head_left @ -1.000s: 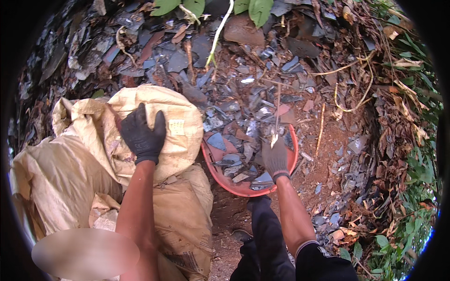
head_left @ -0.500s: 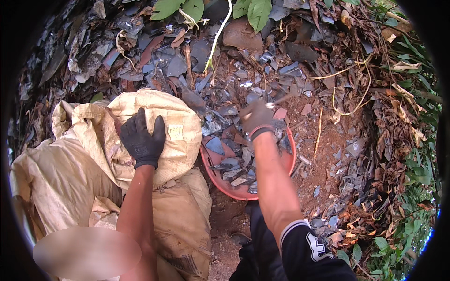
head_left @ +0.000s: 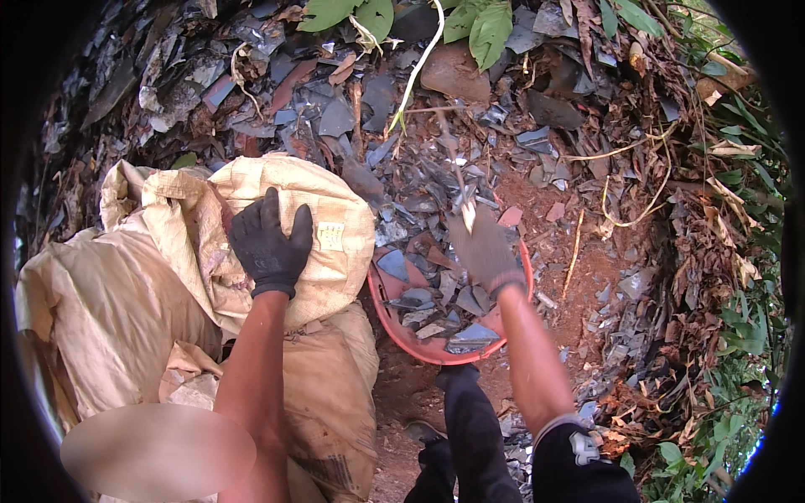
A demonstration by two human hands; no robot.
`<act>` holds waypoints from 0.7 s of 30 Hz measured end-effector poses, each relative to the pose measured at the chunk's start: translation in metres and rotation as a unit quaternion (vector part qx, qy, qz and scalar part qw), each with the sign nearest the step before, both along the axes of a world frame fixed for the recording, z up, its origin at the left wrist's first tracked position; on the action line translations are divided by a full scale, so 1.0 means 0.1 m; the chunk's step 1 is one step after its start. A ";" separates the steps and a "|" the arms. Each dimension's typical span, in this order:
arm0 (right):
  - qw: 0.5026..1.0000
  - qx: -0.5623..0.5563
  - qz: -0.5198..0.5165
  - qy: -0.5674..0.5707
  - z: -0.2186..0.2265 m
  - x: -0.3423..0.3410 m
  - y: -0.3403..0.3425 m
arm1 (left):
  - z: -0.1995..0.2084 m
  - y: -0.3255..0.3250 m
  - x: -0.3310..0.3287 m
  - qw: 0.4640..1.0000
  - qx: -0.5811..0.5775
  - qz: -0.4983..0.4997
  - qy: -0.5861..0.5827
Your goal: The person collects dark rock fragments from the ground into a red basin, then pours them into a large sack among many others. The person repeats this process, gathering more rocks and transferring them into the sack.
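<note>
My left hand, in a dark glove, lies flat with fingers spread on a stuffed tan woven sack. My gloved right hand is closed round the pale handle of a slim hand tool. The tool points away from me over the rubble, and its far end seems to have a crosswise head, though blur hides its exact kind. Beneath my right hand sits a red scoop-like basin, holding dark broken glass-like shards. Hand and forearm cover part of its right side.
More tan sacks stand at the left and below my left arm. A bank of sharp shards rises ahead. Dry leaves and vines line the right side. A dark-trousered leg stands below the basin.
The tool has swung from pointing right to pointing away from me. My right hand has moved right and slightly nearer. My left hand stays on the sack; the whole view has shifted slightly.
</note>
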State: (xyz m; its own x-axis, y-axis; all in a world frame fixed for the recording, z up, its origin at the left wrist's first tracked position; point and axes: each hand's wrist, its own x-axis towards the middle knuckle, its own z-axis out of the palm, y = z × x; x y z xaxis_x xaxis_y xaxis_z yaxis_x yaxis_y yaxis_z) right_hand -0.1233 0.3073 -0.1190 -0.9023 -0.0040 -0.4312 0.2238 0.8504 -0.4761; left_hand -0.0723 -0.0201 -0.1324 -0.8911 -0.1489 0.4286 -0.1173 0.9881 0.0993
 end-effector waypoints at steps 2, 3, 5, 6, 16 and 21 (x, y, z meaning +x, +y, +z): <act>0.996 0.061 0.053 -0.032 -0.36 -0.37 0.09 | -0.01 0.05 -0.01 1.000 0.008 0.004 -0.008; 0.992 0.095 0.076 -0.046 -0.50 -0.51 0.18 | -0.02 0.09 -0.03 1.000 0.013 0.002 -0.008; 0.986 0.126 0.088 -0.059 -0.79 -0.43 0.38 | -0.04 0.09 -0.05 1.000 0.016 0.007 -0.010; 0.987 0.127 0.081 -0.056 -0.93 -0.26 0.55 | -0.05 0.09 -0.05 1.000 0.020 0.007 -0.014; 0.989 0.103 0.059 -0.088 -1.08 0.13 0.43 | 0.00 0.08 -0.04 0.999 0.016 0.013 -0.031; 0.983 0.105 0.114 -0.094 -0.76 0.66 0.54 | -0.04 0.00 0.03 1.000 -0.016 0.006 -0.009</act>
